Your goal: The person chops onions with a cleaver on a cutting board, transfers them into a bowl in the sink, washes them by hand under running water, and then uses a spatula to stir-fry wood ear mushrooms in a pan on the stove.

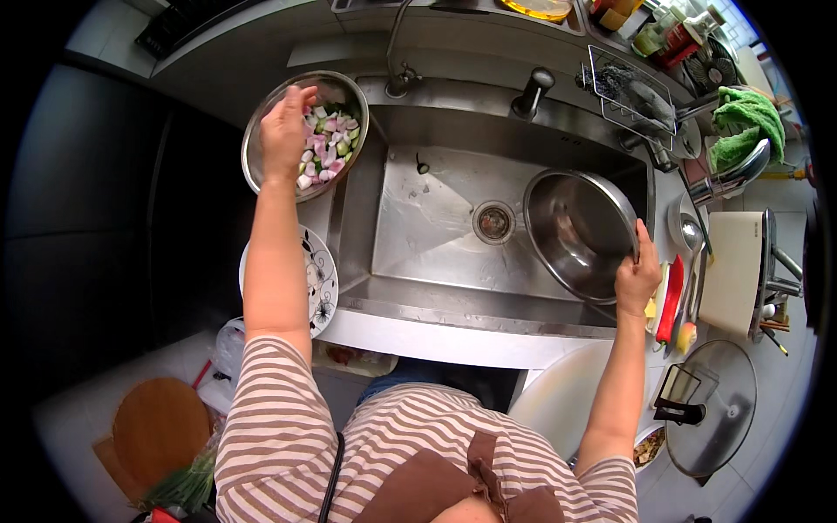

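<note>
A stainless steel bowl [250,155] with chopped pink-white onion and green vegetable pieces [330,140] sits at the sink's left edge. Above it, my left hand [284,131] reaches over with loosely spread fingers and no object visible in them; part of the contents is hidden below it. My right hand [639,278] grips the rim of a second steel basin [575,229], tilted within the right side of the steel sink [431,242]. No food shows inside this basin.
A green stem scrap [423,167] lies in the sink, left of the drain [494,222]. A patterned plate [324,281] stands at left. On the right counter are a red chili [669,301], spoons, a knife block [735,268] and a glass lid [726,412]. The faucet [400,78] rises behind.
</note>
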The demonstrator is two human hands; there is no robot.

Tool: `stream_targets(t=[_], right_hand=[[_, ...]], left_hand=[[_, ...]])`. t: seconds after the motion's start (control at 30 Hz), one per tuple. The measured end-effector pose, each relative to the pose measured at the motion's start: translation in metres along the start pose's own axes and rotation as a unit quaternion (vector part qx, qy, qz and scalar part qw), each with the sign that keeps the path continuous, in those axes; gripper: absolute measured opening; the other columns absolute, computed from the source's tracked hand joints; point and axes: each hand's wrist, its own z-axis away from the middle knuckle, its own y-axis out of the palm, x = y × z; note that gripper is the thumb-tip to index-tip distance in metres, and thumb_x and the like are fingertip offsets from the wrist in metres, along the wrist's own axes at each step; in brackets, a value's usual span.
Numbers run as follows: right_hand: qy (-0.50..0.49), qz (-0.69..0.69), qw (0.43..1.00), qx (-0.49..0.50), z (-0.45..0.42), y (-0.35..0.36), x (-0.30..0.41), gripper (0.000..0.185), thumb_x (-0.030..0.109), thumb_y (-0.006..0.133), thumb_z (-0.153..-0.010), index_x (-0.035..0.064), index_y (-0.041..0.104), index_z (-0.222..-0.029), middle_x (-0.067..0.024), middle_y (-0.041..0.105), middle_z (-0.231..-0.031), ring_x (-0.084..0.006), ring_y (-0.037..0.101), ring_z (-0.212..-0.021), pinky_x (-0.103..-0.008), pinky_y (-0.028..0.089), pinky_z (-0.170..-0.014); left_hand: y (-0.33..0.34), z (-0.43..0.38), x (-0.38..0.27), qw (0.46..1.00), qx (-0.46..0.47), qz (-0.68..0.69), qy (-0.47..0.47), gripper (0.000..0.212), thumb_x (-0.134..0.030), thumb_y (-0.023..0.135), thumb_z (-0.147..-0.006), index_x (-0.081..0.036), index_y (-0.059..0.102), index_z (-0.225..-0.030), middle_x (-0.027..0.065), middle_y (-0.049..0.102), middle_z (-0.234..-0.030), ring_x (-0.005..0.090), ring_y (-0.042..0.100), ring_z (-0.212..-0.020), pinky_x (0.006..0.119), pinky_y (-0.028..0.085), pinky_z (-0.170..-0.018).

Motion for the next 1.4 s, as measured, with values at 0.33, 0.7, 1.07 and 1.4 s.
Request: stream_targets(t=[0.33,0.7,1.07,1.4], right_hand=[[0.020,0.049,0.998,-0.025,0.008,-0.008,-0.019,0.060,-0.009,0.044,-0.063,0.0131,0.055,-0.117,-0.0133,0.060,-0.086,-0.0305,0.059,-0.076,-0.0371,0.047,-0.068],[0.474,-0.124,0.871,0.043,0.041,0.096,-0.103,0.034,0.001,0.046,-0.062,0.0069,0.068,-0.088,-0.0177,0.064,-0.078,-0.0305,0.063,-0.078,-0.0347,0.047,-0.071],[0.586,-0.167,0.789,0.080,0.075,0.130,-0.135,0.029,0.003,0.051,-0.066,0.0031,0.066,-0.092,-0.0158,0.065,-0.088,-0.0271,0.063,-0.086,-0.0330,0.047,-0.075],[0.529,0.097,0.783,0.313,0.060,0.097,-0.112,0.044,0.017,0.060,-0.073,0.0019,0.051,-0.114,-0.0202,0.055,-0.114,-0.0324,0.054,-0.106,-0.0383,0.045,-0.087]], left_hand=[[-0.006,-0.015,0.038,0.996,0.058,-0.046,-0.047,0.058,-0.047,0.021,-0.093,-0.008,0.040,-0.131,0.0129,0.034,-0.137,0.0241,0.029,-0.128,0.033,0.020,-0.105],[0.020,-0.006,0.040,0.963,-0.047,-0.221,0.149,0.018,-0.010,0.054,-0.084,-0.005,0.066,-0.096,0.0114,0.052,-0.117,0.0213,0.058,-0.094,0.028,0.047,-0.076],[-0.009,-0.006,0.052,0.986,-0.033,-0.150,0.070,0.032,-0.011,0.040,-0.092,0.002,0.046,-0.121,0.0110,0.060,-0.103,0.0139,0.060,-0.079,0.021,0.045,-0.071],[0.061,0.050,-0.041,0.982,0.092,-0.078,0.145,0.015,-0.010,0.050,-0.090,0.000,0.061,-0.087,-0.0026,0.052,-0.068,0.0032,0.044,-0.061,0.016,0.034,-0.055]])
